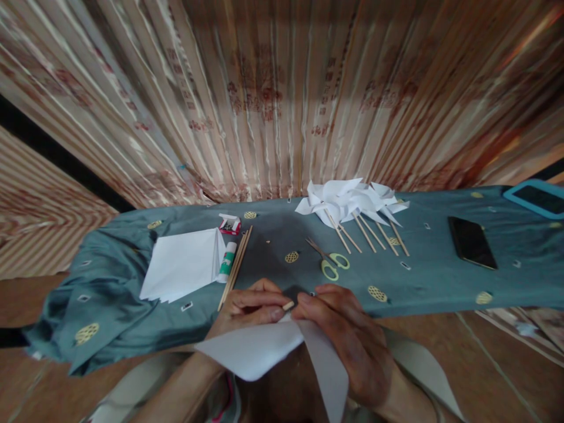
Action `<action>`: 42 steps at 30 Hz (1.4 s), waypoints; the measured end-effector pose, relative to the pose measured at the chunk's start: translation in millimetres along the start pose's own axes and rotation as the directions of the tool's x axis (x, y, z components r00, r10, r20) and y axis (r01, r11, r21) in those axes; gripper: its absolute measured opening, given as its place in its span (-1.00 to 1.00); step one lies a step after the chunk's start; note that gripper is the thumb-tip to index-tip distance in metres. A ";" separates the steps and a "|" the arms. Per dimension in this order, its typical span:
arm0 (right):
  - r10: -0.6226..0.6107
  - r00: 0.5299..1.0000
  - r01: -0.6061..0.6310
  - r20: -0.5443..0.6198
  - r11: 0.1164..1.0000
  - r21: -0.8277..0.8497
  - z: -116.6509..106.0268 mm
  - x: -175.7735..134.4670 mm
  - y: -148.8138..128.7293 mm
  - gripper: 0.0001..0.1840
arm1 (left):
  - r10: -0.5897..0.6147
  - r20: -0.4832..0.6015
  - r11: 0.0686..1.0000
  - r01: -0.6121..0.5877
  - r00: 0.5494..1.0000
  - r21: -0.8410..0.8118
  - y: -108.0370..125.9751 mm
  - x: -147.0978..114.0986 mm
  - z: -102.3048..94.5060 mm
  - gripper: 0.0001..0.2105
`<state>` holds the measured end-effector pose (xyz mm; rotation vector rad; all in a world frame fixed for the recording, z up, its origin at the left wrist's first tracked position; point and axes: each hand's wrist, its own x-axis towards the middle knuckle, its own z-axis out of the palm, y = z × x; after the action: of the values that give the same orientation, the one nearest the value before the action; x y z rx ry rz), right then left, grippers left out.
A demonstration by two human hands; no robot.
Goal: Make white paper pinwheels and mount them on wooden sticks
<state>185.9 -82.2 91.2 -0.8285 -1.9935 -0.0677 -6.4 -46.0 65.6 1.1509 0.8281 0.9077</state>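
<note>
Near the table's front edge, my left hand (253,306) pinches a wooden stick, of which only a short pale end (288,305) shows between thumb and finger. A white paper pinwheel (259,351) hangs below my hands, its folded blades spread toward me. My right hand (348,338) has its fingers closed on the upper part of the paper, close to the stick's end. The paper's centre and the rest of the stick are hidden by my fingers. Just beyond my hands lies a pair of scissors (329,263) with pale green handles, slightly apart.
Left on the green cloth (264,258) are stacked white paper sheets (183,264), a glue stick (227,262), several wooden sticks (238,261) and a small red-and-white box (230,224). Several finished pinwheels (348,200) lie at the back. A phone (472,242) and blue-framed device (540,198) are at right.
</note>
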 end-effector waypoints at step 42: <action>0.013 1.000 -0.014 -0.028 0.999 -0.030 0.2 6.9 -1.8 -0.58 | -0.095 -0.027 0.991 0.097 0.995 0.090 11.0 1.2 12.8 -0.80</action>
<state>182.4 -79.9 97.0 -0.8564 -1.9651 -0.1015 3.8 -48.1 78.9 1.1708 0.9434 0.8117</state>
